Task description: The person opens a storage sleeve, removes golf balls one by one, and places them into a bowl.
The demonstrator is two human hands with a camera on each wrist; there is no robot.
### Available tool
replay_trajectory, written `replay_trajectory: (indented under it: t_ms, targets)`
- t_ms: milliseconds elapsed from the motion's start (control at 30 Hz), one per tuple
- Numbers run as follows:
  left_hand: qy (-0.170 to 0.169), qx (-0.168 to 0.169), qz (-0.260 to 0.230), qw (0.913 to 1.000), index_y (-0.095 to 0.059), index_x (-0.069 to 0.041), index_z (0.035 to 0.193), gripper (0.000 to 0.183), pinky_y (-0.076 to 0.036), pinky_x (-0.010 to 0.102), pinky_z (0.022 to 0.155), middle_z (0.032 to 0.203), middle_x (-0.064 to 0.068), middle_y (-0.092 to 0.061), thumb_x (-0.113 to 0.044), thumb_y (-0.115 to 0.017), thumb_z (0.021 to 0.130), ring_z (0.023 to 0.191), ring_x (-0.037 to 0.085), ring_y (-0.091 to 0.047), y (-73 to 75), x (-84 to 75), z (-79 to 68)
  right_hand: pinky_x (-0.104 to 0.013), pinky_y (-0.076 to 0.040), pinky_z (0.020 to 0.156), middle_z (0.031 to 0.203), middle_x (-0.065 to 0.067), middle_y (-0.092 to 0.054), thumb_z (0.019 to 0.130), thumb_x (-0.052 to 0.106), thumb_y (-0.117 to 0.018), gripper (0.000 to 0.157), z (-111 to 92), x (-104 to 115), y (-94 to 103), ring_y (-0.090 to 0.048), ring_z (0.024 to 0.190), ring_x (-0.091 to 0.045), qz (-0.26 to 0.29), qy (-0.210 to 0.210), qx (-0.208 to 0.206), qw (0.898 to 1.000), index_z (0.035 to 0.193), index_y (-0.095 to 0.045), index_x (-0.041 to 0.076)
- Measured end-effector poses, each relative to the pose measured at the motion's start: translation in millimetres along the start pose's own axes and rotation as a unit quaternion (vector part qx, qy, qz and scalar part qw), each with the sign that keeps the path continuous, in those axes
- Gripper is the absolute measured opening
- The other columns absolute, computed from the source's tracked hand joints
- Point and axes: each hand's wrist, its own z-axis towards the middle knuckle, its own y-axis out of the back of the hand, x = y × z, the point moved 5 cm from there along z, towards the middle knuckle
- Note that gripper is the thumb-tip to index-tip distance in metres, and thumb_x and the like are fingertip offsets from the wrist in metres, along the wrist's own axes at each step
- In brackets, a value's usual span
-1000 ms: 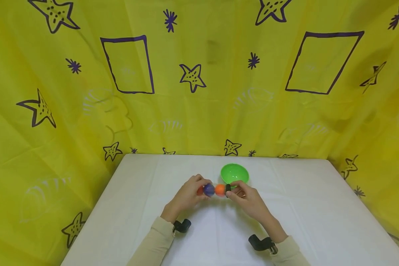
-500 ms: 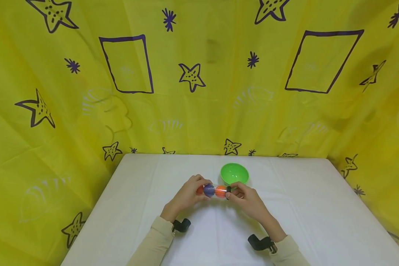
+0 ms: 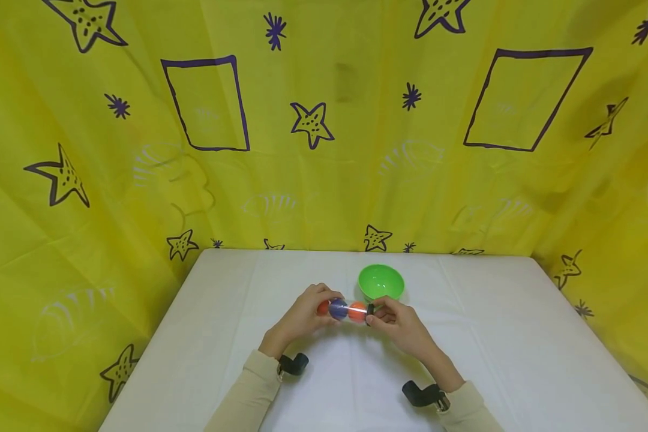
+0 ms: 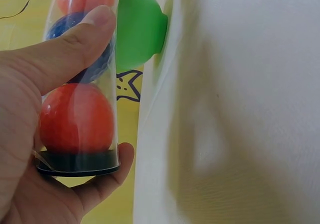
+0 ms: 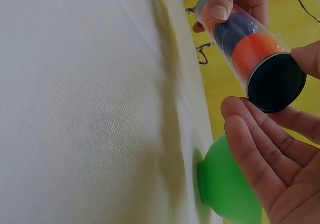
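A clear plastic tube [image 3: 348, 302] lies sideways between my hands above the table. Inside it are an orange-red ball [image 4: 77, 118], a dark blue ball [image 3: 338, 309] and an orange ball [image 3: 357, 312], in a row. My left hand [image 3: 302, 315] grips the tube's left end, thumb across its side, near the black end cap [image 4: 77, 163]. With thumb and fingers my right hand [image 3: 402, 327] pinches the other black cap [image 5: 277, 83], which sits on the tube's right end. In the right wrist view, the other fingers [image 5: 265, 159] of that hand extend below the cap.
Just beyond the tube, a green bowl [image 3: 381, 282] stands upright on the white-covered table [image 3: 480, 336]. A yellow curtain [image 3: 324, 180] with drawn stars hangs behind the table and along both sides. Black wrist cameras [image 3: 422, 394] stick out from the sleeves.
The capped right end of the tube has dipped slightly toward me, and the blurred balls now look sharp. Both hands stay in nearly the same place, still holding the tube.
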Motion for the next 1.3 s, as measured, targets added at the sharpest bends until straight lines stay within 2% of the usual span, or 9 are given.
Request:
replay_trajectory:
  t_ms: [400, 900, 1000, 1167, 1300]
  targets:
    - [0.011, 0.017, -0.008, 0.9998, -0.063, -0.028, 0.119, 0.043, -0.045, 0.028, 0.089, 0.109, -0.009, -0.056, -0.026, -0.078, 0.080, 0.102, 0.014, -0.048, 1.3, 2.6, -0.3, -0.023, -0.052, 0.071, 0.091, -0.007, -0.068, 0.088, 0.031, -0.070, 0.029, 1, -2, -1.9, -0.062, 0.083, -0.014, -0.011, 0.020, 0.011, 1.000, 0.109, -0.062, 0.013]
    - [0.001, 0.028, 0.000, 0.9996, -0.063, -0.025, 0.121, 0.046, -0.045, 0.029, 0.091, 0.112, -0.007, -0.059, -0.029, -0.079, 0.078, 0.101, 0.011, -0.046, 0.1, 6.7, 1.3, -0.023, -0.053, 0.071, 0.091, -0.005, -0.067, 0.086, 0.025, -0.071, 0.027, 1, -7, -5.2, -0.062, 0.083, -0.014, -0.009, 0.015, 0.015, 1.000, 0.107, -0.061, 0.011]
    - [0.015, 0.033, -0.006, 0.9993, -0.063, -0.026, 0.121, 0.045, -0.045, 0.028, 0.090, 0.111, -0.008, -0.058, -0.032, -0.078, 0.079, 0.101, 0.011, -0.046, 1.6, 11.6, 0.4, -0.022, -0.054, 0.074, 0.095, -0.006, -0.068, 0.085, 0.020, -0.072, 0.028, 1, -4, -3.2, -0.064, 0.086, -0.014, -0.005, 0.012, 0.008, 1.000, 0.109, -0.060, 0.010]
    - [0.061, 0.009, -0.032, 0.9976, -0.063, -0.030, 0.117, 0.041, -0.045, 0.030, 0.090, 0.106, -0.010, -0.055, -0.028, -0.078, 0.080, 0.101, 0.012, -0.047, 10.8, 25.0, -4.8, -0.022, -0.055, 0.077, 0.100, -0.011, -0.067, 0.079, 0.009, -0.076, 0.034, 1, -3, 4.6, -0.066, 0.088, -0.015, 0.021, -0.013, -0.026, 0.999, 0.109, -0.059, 0.007]
    - [0.064, -0.013, -0.052, 0.9966, -0.063, -0.029, 0.117, 0.041, -0.045, 0.032, 0.089, 0.104, -0.007, -0.054, -0.023, -0.079, 0.079, 0.101, 0.015, -0.048, 17.5, 29.1, -6.7, -0.023, -0.054, 0.077, 0.102, -0.009, -0.067, 0.078, 0.011, -0.077, 0.036, 1, -10, 3.0, -0.065, 0.088, -0.015, 0.011, -0.049, -0.008, 0.999, 0.108, -0.058, 0.007]
